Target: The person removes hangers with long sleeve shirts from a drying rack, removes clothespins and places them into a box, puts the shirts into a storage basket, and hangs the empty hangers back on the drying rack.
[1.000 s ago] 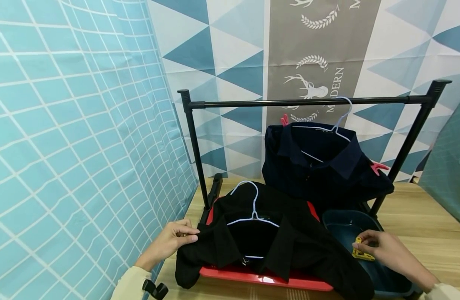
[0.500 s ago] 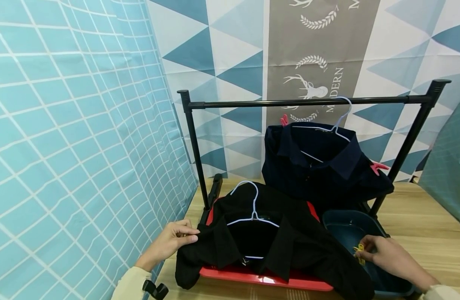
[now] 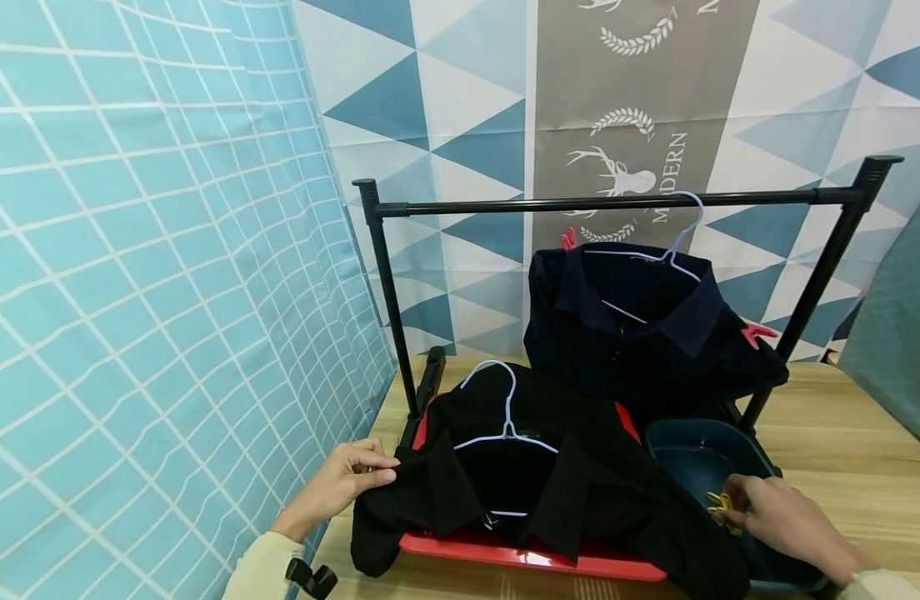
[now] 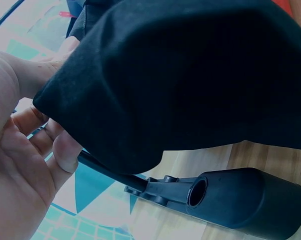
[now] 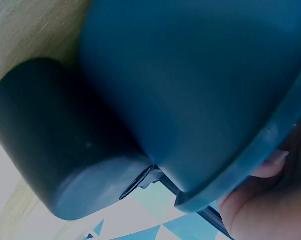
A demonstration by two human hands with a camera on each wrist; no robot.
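At its left shoulder, a black collared shirt (image 3: 617, 492) is pinched between the thumb and fingers of my left hand (image 3: 343, 487). A pale lilac hanger (image 3: 509, 408) sits in its neck, hook up. Over a dark blue basin (image 3: 685, 429), my right hand (image 3: 778, 517) pinches a yellow clothespin (image 3: 718, 502), partly hidden by the fingers. In the left wrist view the black cloth (image 4: 140, 75) hangs from my thumb and fingers (image 4: 65, 150). The basin's outer wall (image 5: 190, 90) fills most of the right wrist view, hiding the clothespin; only fingertips show past the rim.
A black rack (image 3: 505, 207) stands behind, its rounded foot (image 4: 240, 197) on the wooden table (image 3: 865, 425). A navy shirt (image 3: 617, 358) hangs from it on a hanger, with pink clothespins (image 3: 756, 333) at both shoulders. Under the black shirt lies a red board-like piece (image 3: 535, 554).
My right hand has moved slightly right and down, turning the yellow clothespin so that less of it shows. My left hand and both shirts have stayed in place.
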